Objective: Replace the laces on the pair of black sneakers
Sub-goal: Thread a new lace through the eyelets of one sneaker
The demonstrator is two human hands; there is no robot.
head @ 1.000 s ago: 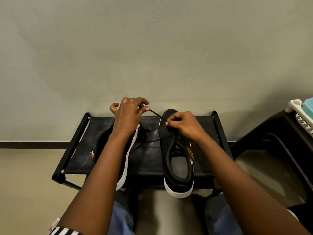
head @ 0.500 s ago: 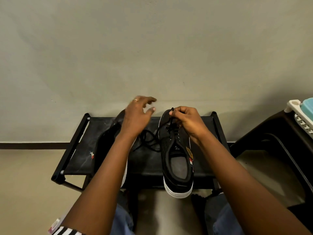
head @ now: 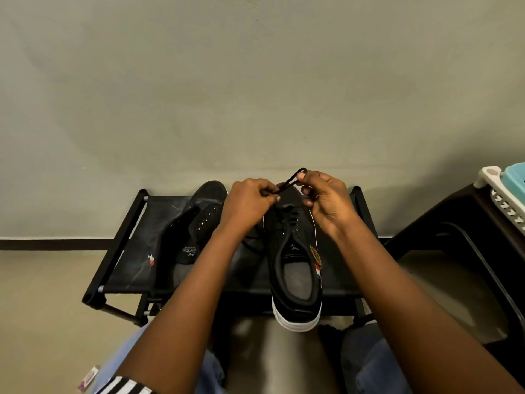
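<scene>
Both hands, left (head: 248, 204) and right (head: 326, 201), pinch a looped black lace (head: 292, 180) above the right sneaker (head: 292, 251), white-soled, black.

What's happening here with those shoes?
A person is lacing a pair of black sneakers on a small black rack. Both the left hand and the right hand pinch a black lace above the toe of the right sneaker, which has lace through its eyelets. The left sneaker lies beside it with bare eyelets.

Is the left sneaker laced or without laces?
Without laces: the left sneaker shows bare eyelets, with no lace crossing them.
</scene>
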